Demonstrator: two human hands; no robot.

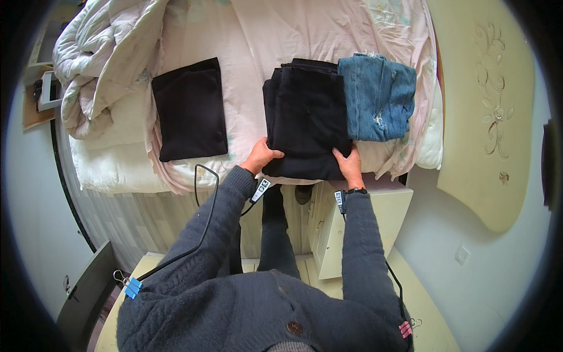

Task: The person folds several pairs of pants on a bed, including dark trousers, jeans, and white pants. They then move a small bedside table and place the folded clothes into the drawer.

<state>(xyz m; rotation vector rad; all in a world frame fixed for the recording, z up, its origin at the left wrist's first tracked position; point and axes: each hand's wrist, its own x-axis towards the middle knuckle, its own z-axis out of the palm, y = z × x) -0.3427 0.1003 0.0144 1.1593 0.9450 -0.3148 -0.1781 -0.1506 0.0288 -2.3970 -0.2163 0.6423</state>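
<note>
A stack of folded black garments (308, 119) lies on the bed's pink sheet (246, 88), close to the near edge. My left hand (263, 156) grips its near left corner, thumb on top and fingers hidden underneath or behind the cloth. On the near right corner, my right hand (349, 163) holds the cloth in the same way. Folded blue denim with frayed, ripped patches (380, 99) lies against the stack's right side. Apart from them, further left, is another folded black garment (191, 112), lying flat.
A bunched quilt (105, 66) covers the bed's far left. On the right stands a cream headboard with carved flowers (488, 101). A cream bedside cabinet (360, 220) stands below my right arm. Black cables (206, 220) run along both sleeves, clipped near the shoulders.
</note>
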